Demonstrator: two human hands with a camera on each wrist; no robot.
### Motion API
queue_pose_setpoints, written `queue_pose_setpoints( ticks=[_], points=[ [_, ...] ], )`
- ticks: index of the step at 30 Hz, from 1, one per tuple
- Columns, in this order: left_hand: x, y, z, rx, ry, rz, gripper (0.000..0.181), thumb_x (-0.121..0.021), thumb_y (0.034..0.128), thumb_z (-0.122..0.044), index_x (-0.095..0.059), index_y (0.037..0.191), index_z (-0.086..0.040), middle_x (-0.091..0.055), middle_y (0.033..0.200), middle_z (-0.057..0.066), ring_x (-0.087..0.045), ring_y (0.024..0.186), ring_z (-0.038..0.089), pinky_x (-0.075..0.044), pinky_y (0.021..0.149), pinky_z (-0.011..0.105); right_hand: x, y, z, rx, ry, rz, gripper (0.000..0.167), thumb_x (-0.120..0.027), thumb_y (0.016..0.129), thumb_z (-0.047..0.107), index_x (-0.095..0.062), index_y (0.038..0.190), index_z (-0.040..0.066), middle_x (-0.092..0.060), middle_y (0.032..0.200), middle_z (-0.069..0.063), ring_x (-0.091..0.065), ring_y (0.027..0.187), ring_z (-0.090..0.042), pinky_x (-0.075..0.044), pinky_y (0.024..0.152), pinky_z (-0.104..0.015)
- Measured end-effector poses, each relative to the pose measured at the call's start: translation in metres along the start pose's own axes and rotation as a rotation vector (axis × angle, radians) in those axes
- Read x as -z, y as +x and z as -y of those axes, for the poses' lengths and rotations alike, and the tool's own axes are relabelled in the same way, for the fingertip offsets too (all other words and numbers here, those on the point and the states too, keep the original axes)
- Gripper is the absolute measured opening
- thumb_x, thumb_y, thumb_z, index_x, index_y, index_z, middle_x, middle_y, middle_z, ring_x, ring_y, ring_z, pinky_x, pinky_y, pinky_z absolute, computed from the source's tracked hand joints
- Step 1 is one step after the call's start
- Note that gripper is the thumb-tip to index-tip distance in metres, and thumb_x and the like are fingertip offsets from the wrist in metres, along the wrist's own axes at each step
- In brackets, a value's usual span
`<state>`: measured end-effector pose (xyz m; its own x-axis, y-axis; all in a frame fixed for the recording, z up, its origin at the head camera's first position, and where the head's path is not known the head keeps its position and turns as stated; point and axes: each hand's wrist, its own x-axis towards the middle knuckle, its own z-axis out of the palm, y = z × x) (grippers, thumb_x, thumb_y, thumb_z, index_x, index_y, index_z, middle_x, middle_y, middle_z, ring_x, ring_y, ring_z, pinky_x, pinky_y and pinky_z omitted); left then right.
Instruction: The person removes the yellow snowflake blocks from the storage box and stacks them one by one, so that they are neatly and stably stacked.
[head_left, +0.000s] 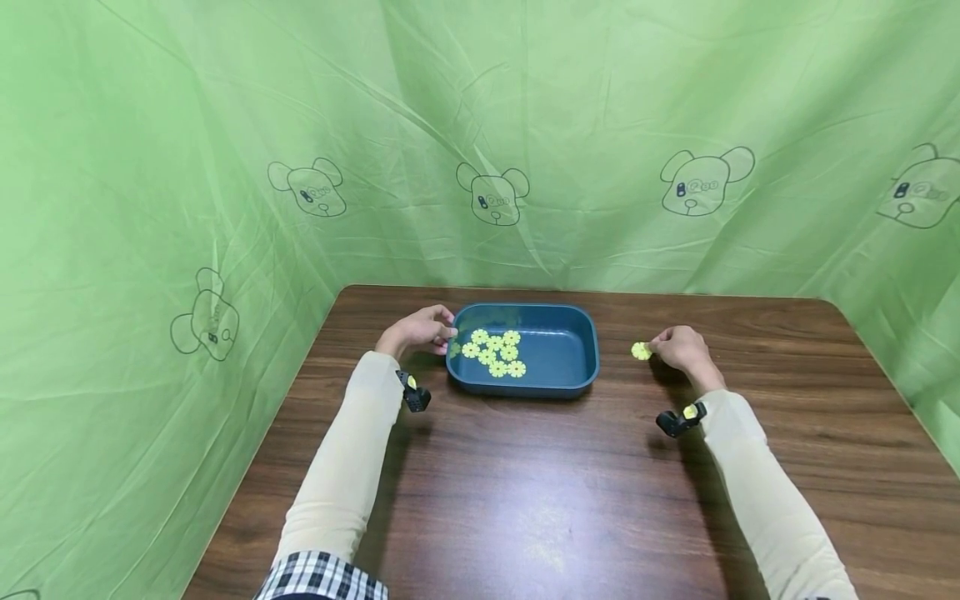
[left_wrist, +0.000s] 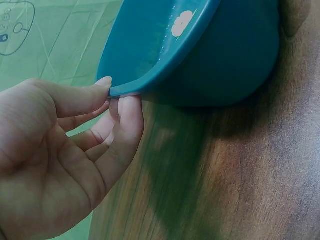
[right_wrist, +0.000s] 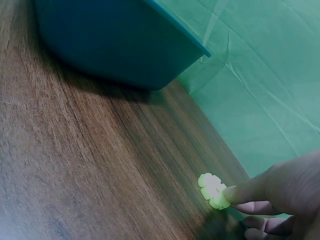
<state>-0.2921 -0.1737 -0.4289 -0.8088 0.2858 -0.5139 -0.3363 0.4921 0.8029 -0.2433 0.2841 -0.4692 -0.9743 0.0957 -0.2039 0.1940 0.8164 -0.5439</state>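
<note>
A dark blue rectangular tub (head_left: 558, 387) stands on the table with several yellow flower-shaped pieces (head_left: 495, 342) lying flat in its left half. My left hand (head_left: 422, 328) pinches the tub's left rim; in the left wrist view the thumb is on top of the rim (left_wrist: 150, 80) and fingers are beneath it. To the right of the tub, my right hand (head_left: 682, 348) pinches one yellow flower-shaped piece (right_wrist: 212, 191) between thumb and fingers, just over the tabletop. The far sides of its fingers are hidden.
The brown wood-grain table (head_left: 480, 483) reaches to a green curtain (head_left: 585, 108) printed with bear faces, which hangs behind and at the sides. A small black camera (head_left: 415, 393) is strapped to the left wrist, another camera (head_left: 678, 421) to the right.
</note>
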Motion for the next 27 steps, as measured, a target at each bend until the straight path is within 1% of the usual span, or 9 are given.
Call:
queue_pose_setpoints(
  ticks=[2,7,13,17,19,22,25,27],
  points=[
    [0.0001,-0.0005,-0.0008,0.001,0.003,-0.002,0.031,-0.054,0.0966,-0.006,-0.04,0.124,-0.003,-0.052,0.101,0.018,-0.055,0.077,0.018,-0.054,0.086,0.039,0.0007,0.0,-0.0001,0.004,-0.003,-0.001,0.031,-0.06,0.092,0.028,-0.067,0.097,-0.002,-0.062,0.105,-0.02,-0.052,0.098,-0.036,-0.043,0.083,-0.045],
    [0.001,-0.001,-0.0017,-0.001,-0.003,0.0,0.03,-0.053,0.097,-0.006,-0.04,0.124,-0.003,-0.051,0.104,0.02,-0.055,0.076,0.018,-0.053,0.087,0.04,0.0004,0.0031,-0.0016,0.014,-0.017,-0.002,0.031,-0.06,0.092,0.029,-0.068,0.095,-0.001,-0.063,0.105,-0.019,-0.052,0.099,-0.037,-0.044,0.085,-0.046],
    [0.0009,-0.0001,-0.0008,0.002,-0.001,0.001,0.032,-0.053,0.097,-0.007,-0.039,0.125,-0.002,-0.051,0.105,0.02,-0.055,0.077,0.018,-0.053,0.084,0.036,-0.0022,0.0069,-0.0046,0.014,-0.017,-0.006,0.031,-0.06,0.092,0.029,-0.068,0.096,0.0,-0.062,0.107,-0.019,-0.052,0.102,-0.039,-0.043,0.087,-0.048],
    [0.0012,0.0001,0.0,-0.008,-0.005,0.008,0.031,-0.054,0.0963,-0.007,-0.04,0.123,-0.002,-0.053,0.102,0.018,-0.055,0.077,0.018,-0.055,0.079,0.032,-0.0033,0.0065,-0.0057,0.013,-0.004,-0.014,0.031,-0.059,0.092,0.028,-0.068,0.096,-0.001,-0.062,0.106,-0.02,-0.052,0.099,-0.037,-0.043,0.085,-0.047],
    [0.0015,-0.001,-0.0004,-0.025,0.001,0.016,0.029,-0.055,0.0959,-0.007,-0.041,0.121,-0.001,-0.054,0.097,0.017,-0.056,0.075,0.017,-0.056,0.075,0.03,-0.0037,0.0059,-0.0058,0.011,0.003,-0.019,0.031,-0.059,0.093,0.028,-0.068,0.096,-0.001,-0.061,0.106,-0.02,-0.052,0.098,-0.037,-0.043,0.084,-0.046],
    [0.0016,-0.0015,-0.0004,-0.036,0.022,0.016,0.028,-0.055,0.0958,-0.007,-0.041,0.119,-0.001,-0.054,0.094,0.015,-0.056,0.075,0.017,-0.056,0.07,0.028,-0.0045,0.0043,-0.0052,0.011,0.011,-0.028,0.031,-0.057,0.094,0.027,-0.068,0.098,-0.001,-0.061,0.107,-0.021,-0.052,0.099,-0.037,-0.043,0.084,-0.046],
    [0.0013,-0.0024,-0.0015,-0.024,0.023,0.014,0.029,-0.055,0.0961,-0.007,-0.04,0.121,-0.001,-0.054,0.099,0.018,-0.056,0.077,0.018,-0.056,0.071,0.028,-0.0049,0.003,-0.0045,0.007,0.021,-0.031,0.032,-0.055,0.094,0.027,-0.067,0.101,-0.001,-0.061,0.11,-0.023,-0.052,0.103,-0.04,-0.043,0.087,-0.049],
    [0.0011,0.0,-0.0008,-0.002,0.022,0.009,0.032,-0.055,0.0964,-0.007,-0.04,0.124,-0.002,-0.053,0.105,0.02,-0.055,0.079,0.018,-0.056,0.075,0.03,-0.0052,0.0024,-0.004,0.004,0.027,-0.031,0.033,-0.053,0.095,0.028,-0.067,0.102,-0.002,-0.06,0.114,-0.025,-0.051,0.108,-0.042,-0.042,0.091,-0.051]
  ],
)
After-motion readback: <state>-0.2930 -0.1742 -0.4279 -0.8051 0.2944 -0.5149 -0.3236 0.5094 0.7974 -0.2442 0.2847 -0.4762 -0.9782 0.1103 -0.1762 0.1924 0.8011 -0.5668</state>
